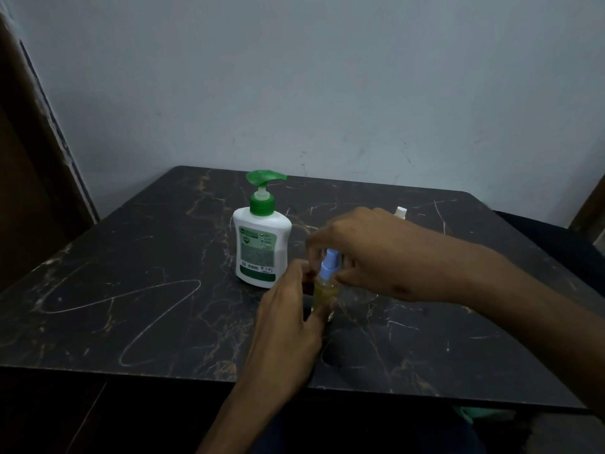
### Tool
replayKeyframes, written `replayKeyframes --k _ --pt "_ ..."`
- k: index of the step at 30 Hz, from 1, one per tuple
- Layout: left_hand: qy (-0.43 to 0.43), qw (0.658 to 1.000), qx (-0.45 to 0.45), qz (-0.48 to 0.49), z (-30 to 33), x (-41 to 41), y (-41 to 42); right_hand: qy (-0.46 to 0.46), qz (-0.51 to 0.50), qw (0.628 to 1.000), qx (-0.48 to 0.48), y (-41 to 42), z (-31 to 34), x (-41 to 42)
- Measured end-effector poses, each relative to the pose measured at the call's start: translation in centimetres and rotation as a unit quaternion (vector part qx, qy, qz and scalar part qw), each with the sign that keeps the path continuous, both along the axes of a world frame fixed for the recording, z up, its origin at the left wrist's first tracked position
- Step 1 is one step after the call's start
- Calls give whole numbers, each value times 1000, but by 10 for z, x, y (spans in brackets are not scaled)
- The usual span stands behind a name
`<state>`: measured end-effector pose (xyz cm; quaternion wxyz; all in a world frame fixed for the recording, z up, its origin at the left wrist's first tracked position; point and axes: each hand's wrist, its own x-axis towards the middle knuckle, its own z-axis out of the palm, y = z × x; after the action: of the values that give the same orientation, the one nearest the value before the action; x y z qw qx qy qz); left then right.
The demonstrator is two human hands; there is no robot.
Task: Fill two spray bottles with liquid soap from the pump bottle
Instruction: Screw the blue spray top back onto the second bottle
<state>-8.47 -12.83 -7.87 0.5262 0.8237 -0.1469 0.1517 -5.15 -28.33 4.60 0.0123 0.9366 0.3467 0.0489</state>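
Reaching in from the near table edge, left hand [288, 309] curling its fingers round the body of a small clear bottle [322, 291], thumb and fingertips closing on the glassy side and holding it upright on the table [131, 290]. Showing yellowish-green liquid inside, about to the shoulder as far as can be told in the dim light. Coming across from the right, right hand [370, 253] arching over the top, fingers bent and pinching the blue sprayer [328, 265] at the bottle's neck; whether seated fully on the neck cannot be told, fingers hiding the joint. Standing just behind and left of the hands, pump bottle [262, 237], white with a green label and green pump head, spout pointing right, upright and apart from both hands. Peeking over the right wrist toward the far right of the table, white cap [400, 212], the rest of whatever it belongs to hidden by the hand. Lying flat under all of it, dark marbled top with pale veins and scratch loops. Rising behind, plain grey wall [327, 77].
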Motion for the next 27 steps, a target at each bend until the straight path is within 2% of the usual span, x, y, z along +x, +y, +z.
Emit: replayKeyframes --k 8,15,18,22,27 --pt "4 1000 5 -1 2 -1 -1 -4 -38 998 54 -2 -14 7" --pt "-4 1000 10 14 3 -1 1 -21 -79 980 183 -10 -34 -6" --pt "4 1000 7 10 5 0 0 -31 -119 962 243 -25 -55 -21" --pt "-2 999 44 8 9 4 -2 -29 -224 922 313 -60 -91 -37" --pt "-9 996 89 -13 19 24 -13 -28 -335 885 322 -103 -105 -21"
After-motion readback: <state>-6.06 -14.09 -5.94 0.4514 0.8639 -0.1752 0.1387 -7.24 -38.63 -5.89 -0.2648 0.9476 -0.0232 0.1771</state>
